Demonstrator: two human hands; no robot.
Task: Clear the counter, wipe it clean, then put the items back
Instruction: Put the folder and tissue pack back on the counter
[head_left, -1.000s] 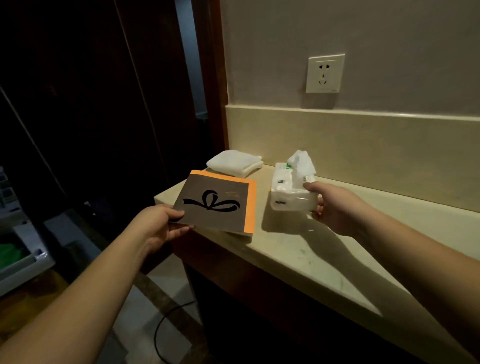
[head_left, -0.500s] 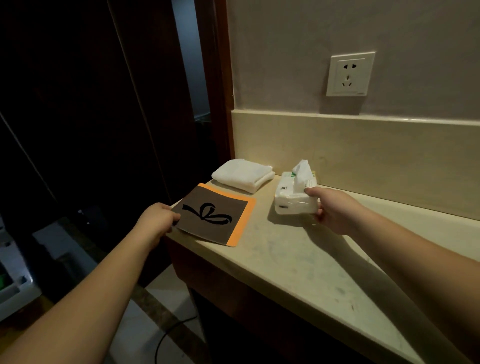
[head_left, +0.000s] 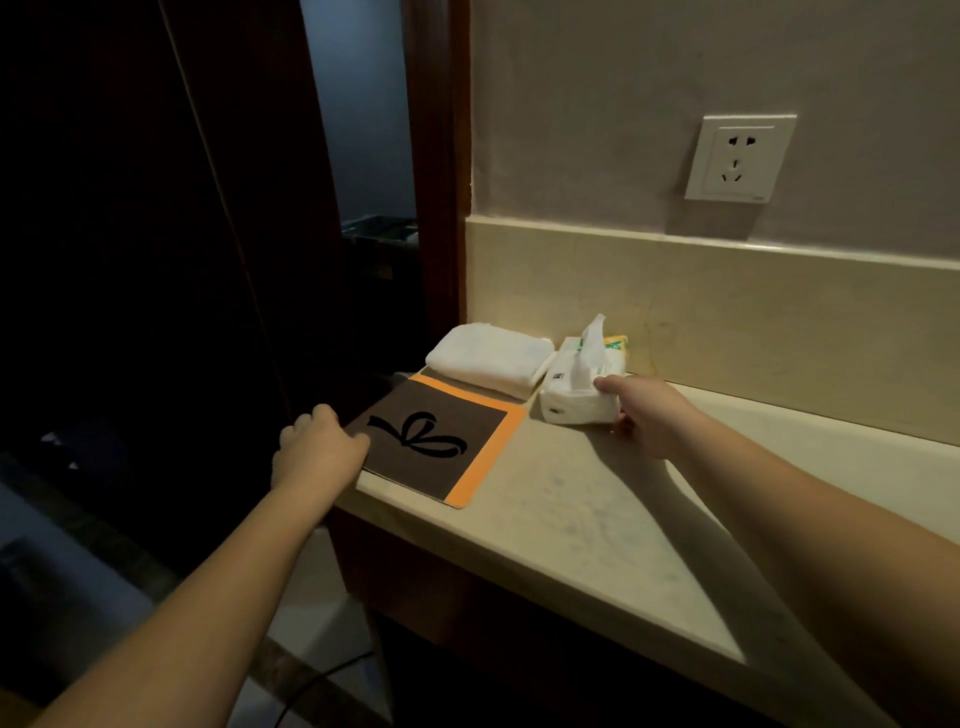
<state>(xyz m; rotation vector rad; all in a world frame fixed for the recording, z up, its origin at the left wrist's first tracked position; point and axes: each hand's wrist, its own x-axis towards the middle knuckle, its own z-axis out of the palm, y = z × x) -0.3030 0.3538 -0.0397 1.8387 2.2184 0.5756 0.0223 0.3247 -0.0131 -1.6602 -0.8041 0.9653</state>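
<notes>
A flat brown card with an orange border and a black bow drawing (head_left: 441, 441) lies on the left end of the pale stone counter (head_left: 571, 530). My left hand (head_left: 319, 449) grips its near left edge. A white tissue pack (head_left: 579, 389) with one tissue sticking up sits on the counter near the backsplash. My right hand (head_left: 641, 415) holds its right end, thumb on top. A folded white towel (head_left: 491, 358) rests in the back left corner, just left of the pack.
A wall socket (head_left: 737, 158) sits above the backsplash. A dark wooden door frame (head_left: 434, 182) rises left of the counter. A black cable (head_left: 322, 686) runs along the tiled floor below the counter's front edge.
The card has gone from held in the air to lying flat on the counter. The tissue pack has moved back toward the wall, beside the towel. Both hands still hold their items.
</notes>
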